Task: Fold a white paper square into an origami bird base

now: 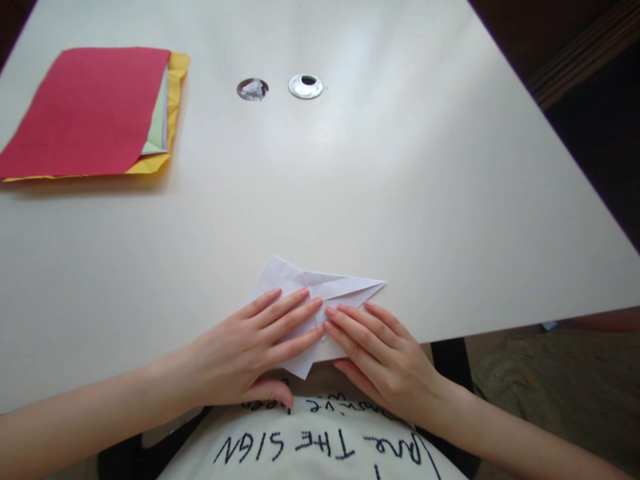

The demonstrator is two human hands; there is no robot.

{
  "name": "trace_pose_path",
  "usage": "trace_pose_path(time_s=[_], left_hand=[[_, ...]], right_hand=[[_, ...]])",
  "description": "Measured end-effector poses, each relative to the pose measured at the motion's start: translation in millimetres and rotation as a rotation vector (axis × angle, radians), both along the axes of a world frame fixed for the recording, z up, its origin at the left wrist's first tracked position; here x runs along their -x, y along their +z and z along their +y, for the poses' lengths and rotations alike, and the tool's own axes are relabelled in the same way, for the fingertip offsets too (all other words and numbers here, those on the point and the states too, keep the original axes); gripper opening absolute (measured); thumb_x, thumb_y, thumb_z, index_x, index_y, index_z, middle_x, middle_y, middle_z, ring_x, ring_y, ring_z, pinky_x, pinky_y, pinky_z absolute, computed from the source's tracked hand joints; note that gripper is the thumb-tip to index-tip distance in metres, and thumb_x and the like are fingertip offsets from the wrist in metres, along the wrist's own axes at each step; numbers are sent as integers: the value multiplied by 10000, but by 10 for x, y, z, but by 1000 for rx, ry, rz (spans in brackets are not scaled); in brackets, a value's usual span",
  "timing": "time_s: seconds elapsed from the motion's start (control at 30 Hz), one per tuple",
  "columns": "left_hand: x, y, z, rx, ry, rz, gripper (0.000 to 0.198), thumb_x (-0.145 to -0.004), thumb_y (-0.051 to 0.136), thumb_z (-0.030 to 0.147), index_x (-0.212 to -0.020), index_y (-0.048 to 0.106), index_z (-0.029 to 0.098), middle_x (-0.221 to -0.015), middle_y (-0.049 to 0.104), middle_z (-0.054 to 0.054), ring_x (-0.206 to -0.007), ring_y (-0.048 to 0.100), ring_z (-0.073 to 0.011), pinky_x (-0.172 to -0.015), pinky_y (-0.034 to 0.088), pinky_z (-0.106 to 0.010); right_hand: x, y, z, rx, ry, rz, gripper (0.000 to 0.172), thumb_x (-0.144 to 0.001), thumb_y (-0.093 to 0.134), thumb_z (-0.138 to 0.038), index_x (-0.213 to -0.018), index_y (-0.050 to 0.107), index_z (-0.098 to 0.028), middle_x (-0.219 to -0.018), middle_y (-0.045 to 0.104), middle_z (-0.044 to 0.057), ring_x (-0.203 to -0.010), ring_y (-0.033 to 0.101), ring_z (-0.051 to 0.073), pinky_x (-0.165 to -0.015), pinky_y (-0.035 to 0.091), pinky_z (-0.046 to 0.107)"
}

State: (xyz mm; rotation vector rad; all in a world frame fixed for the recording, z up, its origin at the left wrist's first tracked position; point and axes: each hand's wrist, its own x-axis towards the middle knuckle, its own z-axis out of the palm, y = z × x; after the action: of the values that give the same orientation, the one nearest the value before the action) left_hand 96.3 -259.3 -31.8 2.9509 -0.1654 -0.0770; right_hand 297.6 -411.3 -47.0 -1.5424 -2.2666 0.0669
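A folded sheet of white paper (330, 285) lies at the table's front edge, with one long point to the right and a corner hanging past the edge. My left hand (270, 337) rests flat on its left part, fingers stretched out and slightly spread, thumb below the table edge. On the lower right side of the paper lies my right hand (377, 343), its fingers extended and its fingertips pressing near the middle, close to the left fingertips. Both hands cover much of the lower part of the paper.
A red sheet (90, 110) lies over yellow paper (176, 87) and pale sheets at the far left of the white table (400, 200). Toward the back are an open round hole (253, 89) and a silvery ring with a dark opening (305, 87).
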Motion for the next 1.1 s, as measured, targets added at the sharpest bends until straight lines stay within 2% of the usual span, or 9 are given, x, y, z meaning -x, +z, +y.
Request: trace_pose_path(time_s=[0.2, 0.33, 0.43, 0.53, 0.8, 0.93, 1.1], left_hand=[[14, -25, -62, -27, 20, 3, 807, -817, 253, 692, -1415, 230, 150, -1484, 205, -130, -1372, 159, -284, -1103, 119, -401], [19, -24, -68, -26, 15, -1, 796, -823, 258, 684, -1412, 246, 148, -1495, 188, -96, -1373, 132, -302, -1103, 123, -408], [14, -13, -67, -33, 13, -8, 795, -822, 255, 686, -1402, 272, 144, -1498, 192, -59, -1372, 119, -314, -1099, 138, -412], [9, -9, -69, -36, 14, -18, 807, -816, 261, 691, -1408, 258, 142, -1493, 211, -68, -1368, 138, -314, -1093, 155, -412], [17, -12, -69, -33, 1, -14, 726, -818, 294, 678, -1395, 291, 238, -1480, 239, -87, -1361, 168, -328, -1080, 155, -432], [17, -20, -62, -13, 6, -11, 682, -835, 312, 653, -1389, 300, 255, -1481, 235, -85, -1361, 172, -328, -1075, 171, -436], [19, -25, -76, 29, 27, -4, 688, -839, 335, 640, -1400, 278, 246, -1488, 220, -76, -1364, 163, -323, -1079, 186, -443]], right_hand=[[39, -20, -6, -30, -13, -19, 391, -844, 526, -209, -1205, 533, -60, -1252, 554, 118, -1226, 444, 213, -1072, 319, 386], [12, 9, 12, -15, -4, -20, 385, -849, 523, -196, -1216, 528, -80, -1253, 557, 93, -1229, 443, 194, -1084, 312, 372], [-17, 36, 24, 2, 14, 0, 382, -851, 518, -189, -1218, 526, -83, -1266, 546, 89, -1238, 434, 192, -1063, 355, 363], [-41, 54, 28, 35, 38, 24, 387, -850, 507, -169, -1225, 518, -73, -1286, 525, 99, -1258, 409, 202, -1032, 405, 359], [-84, 69, 13, 86, 71, 77, 364, -843, 479, -109, -1200, 519, -50, -1316, 493, 120, -1284, 370, 209, -1028, 416, 374], [-71, 67, 18, 75, 74, 82, 350, -828, 507, -99, -1172, 543, -47, -1275, 528, 134, -1258, 401, 222, -1016, 424, 374], [-26, 35, -27, 13, -12, 62, 322, -815, 543, -143, -1132, 585, -101, -1196, 556, 152, -1169, 472, 248, -963, 440, 423]])
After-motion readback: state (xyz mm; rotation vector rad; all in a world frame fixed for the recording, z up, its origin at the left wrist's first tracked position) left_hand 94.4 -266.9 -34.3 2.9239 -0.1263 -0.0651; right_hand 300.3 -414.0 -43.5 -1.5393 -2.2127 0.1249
